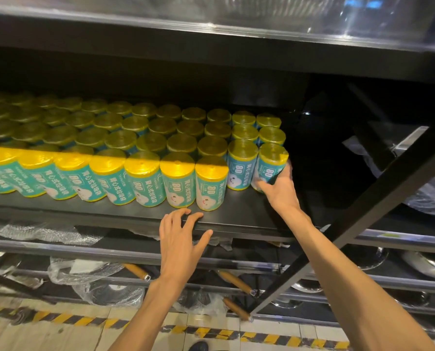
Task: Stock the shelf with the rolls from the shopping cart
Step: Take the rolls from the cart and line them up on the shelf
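Several yellow rolls with teal labels (178,178) stand upright in rows on the black shelf (236,216), filling its left and middle. My right hand (278,188) grips the rightmost roll (272,160) at the end of a row, standing on the shelf beside its neighbour (241,163). My left hand (181,236) hovers at the shelf's front edge with spread, relaxed fingers, holding nothing. The shopping cart is out of view.
The right part of the shelf (325,173) is dark and holds no rolls. A black diagonal brace (350,224) crosses in front at the right. Lower shelves hold plastic-wrapped pans with wooden handles (234,279). Yellow-black hazard tape (211,333) marks the floor.
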